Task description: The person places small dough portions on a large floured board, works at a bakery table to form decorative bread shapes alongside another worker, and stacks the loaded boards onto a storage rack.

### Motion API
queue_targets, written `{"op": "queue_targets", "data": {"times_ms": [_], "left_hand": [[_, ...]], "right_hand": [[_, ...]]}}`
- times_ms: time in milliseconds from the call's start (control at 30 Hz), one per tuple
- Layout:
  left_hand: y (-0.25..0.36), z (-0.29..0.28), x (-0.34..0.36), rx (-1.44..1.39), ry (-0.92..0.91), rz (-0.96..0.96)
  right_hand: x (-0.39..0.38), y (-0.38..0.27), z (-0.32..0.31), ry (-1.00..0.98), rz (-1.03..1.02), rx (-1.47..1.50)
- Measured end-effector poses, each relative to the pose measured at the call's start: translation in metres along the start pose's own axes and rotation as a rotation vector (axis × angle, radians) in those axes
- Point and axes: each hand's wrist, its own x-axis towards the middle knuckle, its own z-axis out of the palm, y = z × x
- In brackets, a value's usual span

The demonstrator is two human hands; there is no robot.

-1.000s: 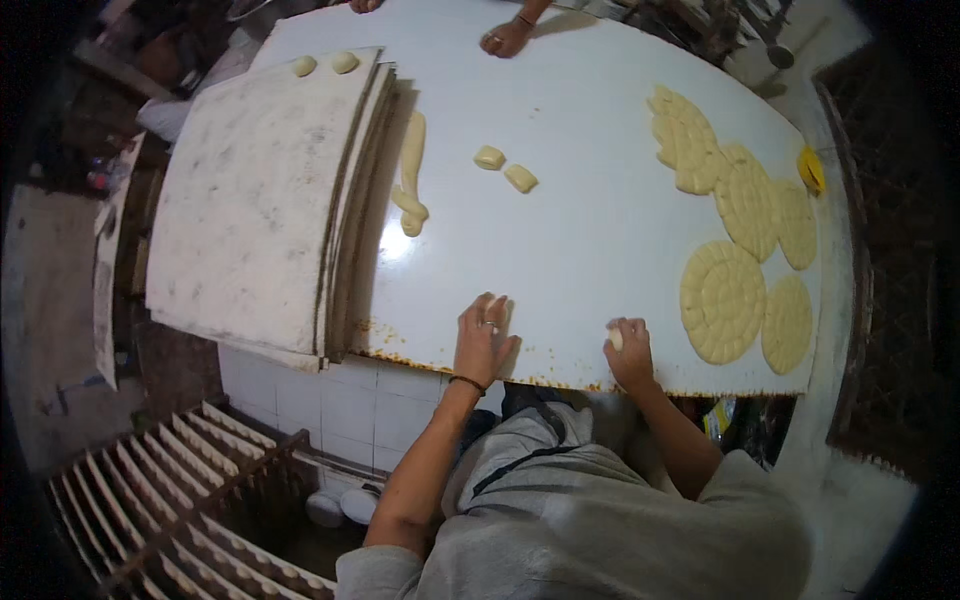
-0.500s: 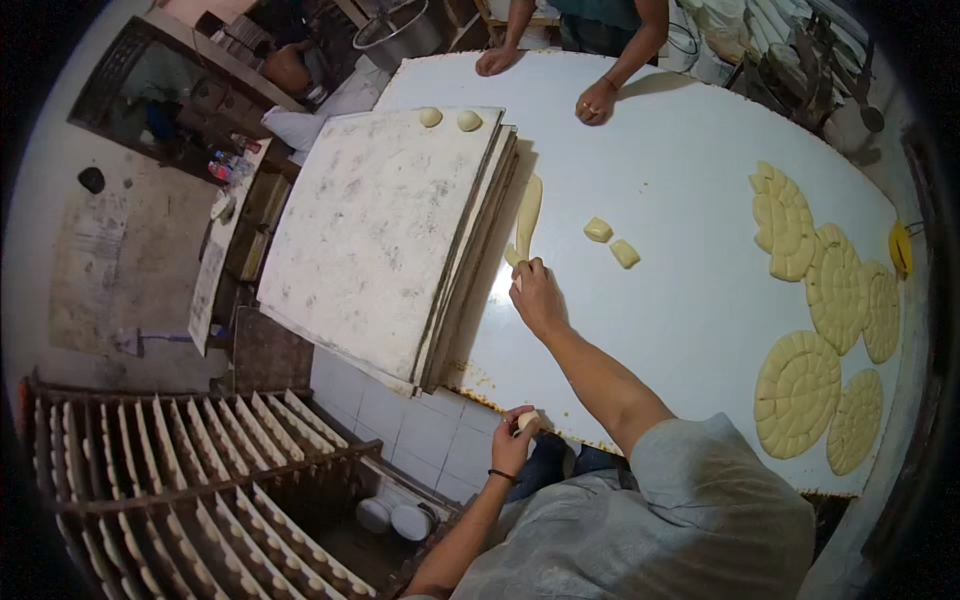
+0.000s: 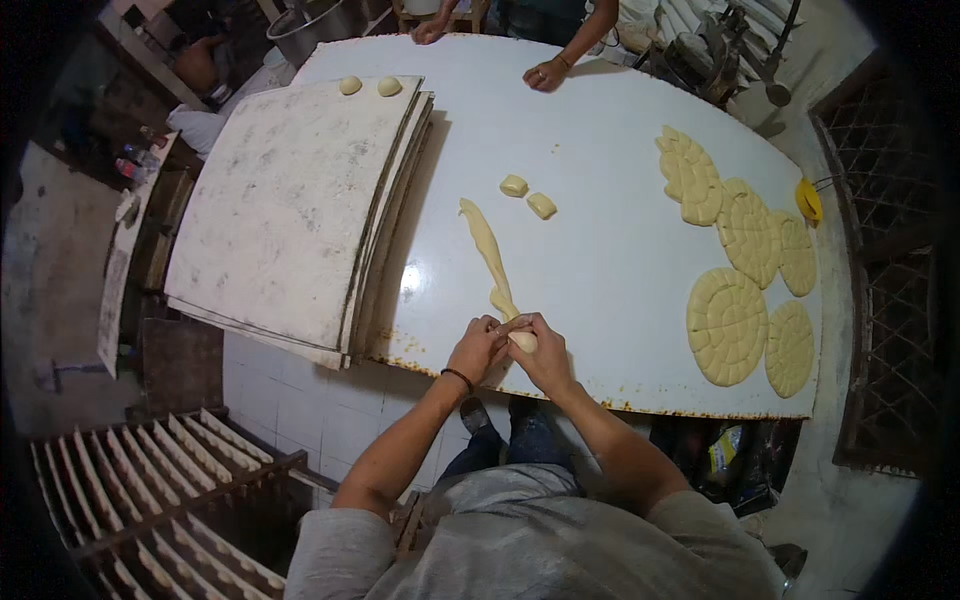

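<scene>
A long pale-yellow dough strip (image 3: 482, 245) lies on the white table, its near end reaching the fingers of both my hands. My left hand (image 3: 478, 352), with a dark band on its wrist, is closed and meets the right at the table's near edge. My right hand (image 3: 546, 358) curls around a small pale dough piece (image 3: 522, 342). The left fingertips overlap the right ones, hiding how the strip's end and the piece are gripped. Two cut dough lumps, one nearer (image 3: 541, 206) and one farther (image 3: 514, 186), sit beyond the hands.
Stacked floury boards (image 3: 285, 200) stand left, with two dough balls (image 3: 369, 87) on top. Flat, scored dough rounds (image 3: 726, 325) lie right, near a yellow tool (image 3: 808, 203). A co-worker's hand (image 3: 545, 75) rests at the far edge. A rack (image 3: 190, 500) with dough pieces stands lower left.
My right hand has drawn the dough strip nearer and away from the boards. My left hand, holding a dough piece below the table edge before, has risen to join it. The view has shifted right.
</scene>
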Motion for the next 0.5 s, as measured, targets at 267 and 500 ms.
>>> {"op": "queue_targets", "data": {"times_ms": [267,500], "left_hand": [[-0.029,-0.071,0.101,0.285,0.109,0.11],[-0.032,-0.092,0.057,-0.024,0.182,-0.666]], "right_hand": [[0.017,-0.045,-0.03,0.244,-0.059,-0.012],[-0.072,0.115,-0.126,0.363,0.002,-0.419]]}}
